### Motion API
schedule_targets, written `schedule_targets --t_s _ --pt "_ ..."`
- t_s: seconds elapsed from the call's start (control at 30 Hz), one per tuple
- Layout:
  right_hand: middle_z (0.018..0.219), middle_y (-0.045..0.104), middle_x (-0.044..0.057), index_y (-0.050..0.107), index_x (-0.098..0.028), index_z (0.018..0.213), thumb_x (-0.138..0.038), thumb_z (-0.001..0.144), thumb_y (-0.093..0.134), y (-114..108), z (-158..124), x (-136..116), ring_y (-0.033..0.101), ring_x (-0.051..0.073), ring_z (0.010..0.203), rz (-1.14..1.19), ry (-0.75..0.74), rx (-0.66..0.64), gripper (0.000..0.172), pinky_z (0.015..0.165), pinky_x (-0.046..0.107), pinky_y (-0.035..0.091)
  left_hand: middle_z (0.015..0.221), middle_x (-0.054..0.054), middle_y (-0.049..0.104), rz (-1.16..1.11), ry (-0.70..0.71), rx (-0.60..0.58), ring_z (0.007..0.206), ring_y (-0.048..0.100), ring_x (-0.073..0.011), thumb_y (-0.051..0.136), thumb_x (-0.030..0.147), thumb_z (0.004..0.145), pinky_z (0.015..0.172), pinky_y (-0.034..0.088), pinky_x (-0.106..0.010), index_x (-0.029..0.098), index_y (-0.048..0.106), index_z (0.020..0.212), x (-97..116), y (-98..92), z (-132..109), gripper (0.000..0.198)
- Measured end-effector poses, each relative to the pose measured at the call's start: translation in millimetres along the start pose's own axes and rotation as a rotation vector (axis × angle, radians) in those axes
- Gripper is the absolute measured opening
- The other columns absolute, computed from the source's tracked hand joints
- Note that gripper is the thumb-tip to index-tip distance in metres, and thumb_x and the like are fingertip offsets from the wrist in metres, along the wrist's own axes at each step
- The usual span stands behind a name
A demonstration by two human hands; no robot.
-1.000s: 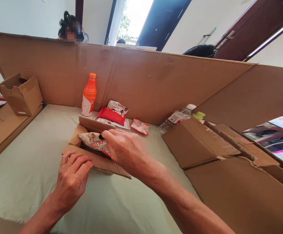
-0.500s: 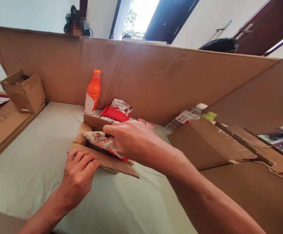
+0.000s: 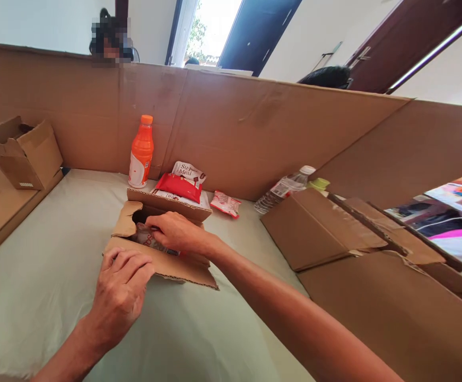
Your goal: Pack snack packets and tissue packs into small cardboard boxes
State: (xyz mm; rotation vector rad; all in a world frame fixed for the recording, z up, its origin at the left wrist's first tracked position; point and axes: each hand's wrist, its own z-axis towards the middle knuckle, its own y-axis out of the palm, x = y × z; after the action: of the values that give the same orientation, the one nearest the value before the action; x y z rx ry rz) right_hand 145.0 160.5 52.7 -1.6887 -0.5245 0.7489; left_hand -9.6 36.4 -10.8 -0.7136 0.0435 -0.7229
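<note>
A small cardboard box [image 3: 191, 268] stands with its flaps spread on the pale cloth. My left hand [image 3: 123, 281] grips the near flap at its left end, fingers curled over the edge. Inside the box opening is a printed snack packet [image 3: 147, 236], its lower part hidden by the box walls. My right hand [image 3: 177, 232] reaches in from the right, its fingers closed on the packet's upper edge. Just behind the box lie a red packet [image 3: 180, 187] and a white packet marked "Super Meal" [image 3: 186, 171]. A small pink-and-white packet [image 3: 225, 203] lies to their right.
An orange bottle [image 3: 141, 151] stands upright behind the box. A clear plastic bottle [image 3: 282, 188] leans beside large cardboard boxes [image 3: 318, 228] at right. An open carton [image 3: 27, 154] sits at left. A cardboard wall [image 3: 231, 122] borders the back; a person [image 3: 110, 37] is beyond it.
My right hand has lowered the snack packet deeper into the box. My left hand stays on the near flap. The view has shifted slightly to the right.
</note>
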Motion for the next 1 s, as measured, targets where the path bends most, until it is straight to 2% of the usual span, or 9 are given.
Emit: schedule_targets --t_s 0.13,0.3,0.47,0.57,0.63,0.73,0.87,0.93,1.0 --pt "0.088 0.074 0.003 0.07 -0.019 0.09 -0.015 0.097 0.05 3.5 -6.9 -6.1 0.06 0.016 0.076 0.13 -0.112 0.004 0.022 0.065 0.028 0.029 0.096 -0.003 0.076 0.001 0.017 0.012 0.089 0.066 -0.0185 0.049 0.001 0.094 0.09 0.045 -0.038 0.02 0.064 0.101 1.2 -0.8 1.4 0.025" --pt "0.078 0.066 0.002 0.061 -0.017 0.076 -0.024 0.106 0.04 7.5 -13.5 -1.0 0.052 0.014 0.069 0.234 -0.141 -0.027 0.037 0.066 0.027 0.031 0.094 -0.004 0.074 0.05 0.023 -0.062 0.086 0.065 -0.0198 0.049 0.001 0.091 0.084 0.047 -0.037 0.02 0.064 0.099 -0.9 -11.6 7.5 0.025" --pt "0.089 0.072 0.005 0.065 -0.017 0.089 -0.023 0.106 0.038 10.1 -25.9 0.9 0.061 0.017 0.079 0.344 -0.134 0.045 0.033 0.073 0.027 0.039 0.111 -0.01 0.071 0.161 0.095 -0.263 0.093 0.067 -0.0235 0.053 0.004 0.085 0.08 0.052 -0.037 0.02 0.064 0.101 -11.2 -26.5 30.4 0.025" --pt "0.104 0.076 0.01 0.069 -0.015 0.1 -0.02 0.104 0.042 11.1 -29.5 -1.0 0.067 0.021 0.091 0.335 -0.103 0.044 0.028 0.078 0.029 0.042 0.109 -0.011 0.072 0.212 0.132 -0.457 0.093 0.067 -0.0281 0.059 0.004 0.073 0.081 0.052 -0.041 0.02 0.065 0.104 -23.1 -22.3 49.4 0.036" --pt "0.112 0.076 0.012 0.069 -0.014 0.106 -0.014 0.101 0.042 11.3 -31.2 -0.7 0.069 0.022 0.099 0.348 -0.075 0.082 0.027 0.082 0.03 0.044 0.101 -0.01 0.074 0.221 0.159 -0.586 0.092 0.068 -0.0297 0.06 0.004 0.066 0.083 0.051 -0.043 0.02 0.067 0.099 -31.8 -14.9 61.9 0.037" --pt "0.115 0.077 0.01 0.07 -0.015 0.112 -0.007 0.096 0.042 11.7 -39.4 1.7 0.07 0.021 0.103 0.439 -0.057 0.212 0.033 0.088 0.03 0.047 0.084 -0.005 0.075 0.213 0.221 -0.69 0.079 0.069 -0.0264 0.056 0.002 0.064 0.078 0.049 -0.04 0.021 0.068 0.089 -40.1 -6.3 76.2 0.034" --pt "0.109 0.078 0.006 0.072 -0.018 0.109 -0.012 0.096 0.046 16.9 -64.1 12.6 0.072 0.017 0.099 0.619 -0.071 0.524 0.03 0.089 0.028 0.052 0.079 -0.003 0.072 0.234 0.236 -0.703 0.075 0.068 -0.0256 0.057 0.003 0.065 0.076 0.046 -0.04 0.022 0.068 0.086 -40.2 -5.3 79.2 0.031" --pt "0.105 0.079 0.006 0.074 -0.019 0.104 -0.019 0.096 0.049 23.7 -77.0 28.5 0.073 0.016 0.096 0.687 -0.046 0.686 0.027 0.088 0.028 0.054 0.084 -0.005 0.072 0.247 0.224 -0.69 0.079 0.068 -0.0269 0.06 0.004 0.065 0.08 0.046 -0.042 0.022 0.068 0.088 -39.2 -4.9 73.6 0.03" --pt "0.097 0.08 0.006 0.075 -0.019 0.1 -0.023 0.095 0.05 33.7 -85.6 54.5 0.074 0.017 0.091 0.696 0.047 0.786 0.026 0.086 0.03 0.056 0.088 -0.006 0.072 0.258 0.222 -0.638 0.084 0.067 -0.028 0.061 0.004 0.062 0.085 0.046 -0.044 0.022 0.067 0.091 -39.3 -2.7 65.5 0.034"
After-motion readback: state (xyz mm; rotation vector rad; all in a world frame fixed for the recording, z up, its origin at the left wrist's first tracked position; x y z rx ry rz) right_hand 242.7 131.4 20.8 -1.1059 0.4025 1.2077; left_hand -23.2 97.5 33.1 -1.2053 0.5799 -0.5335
